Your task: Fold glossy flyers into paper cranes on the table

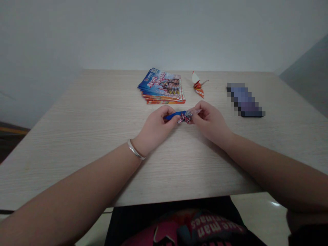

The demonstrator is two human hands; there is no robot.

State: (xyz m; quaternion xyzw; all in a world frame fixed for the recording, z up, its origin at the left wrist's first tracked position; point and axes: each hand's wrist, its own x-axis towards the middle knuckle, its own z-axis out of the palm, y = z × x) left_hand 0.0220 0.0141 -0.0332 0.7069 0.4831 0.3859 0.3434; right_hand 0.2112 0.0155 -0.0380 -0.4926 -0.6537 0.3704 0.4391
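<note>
A small folded piece of printed paper [182,117], blue with red and white patches, is held between both hands just above the wooden table [97,112]. My left hand [156,128], with a silver bracelet at the wrist, pinches its blue left end. My right hand [208,121] pinches its right end with closed fingers. Both forearms rest on the table.
A fanned stack of colourful printed sheets [162,87] lies beyond the hands. A finished orange and white paper crane [197,84] stands to its right. A dark phone-like slab [245,100] lies at the far right. White walls enclose the table.
</note>
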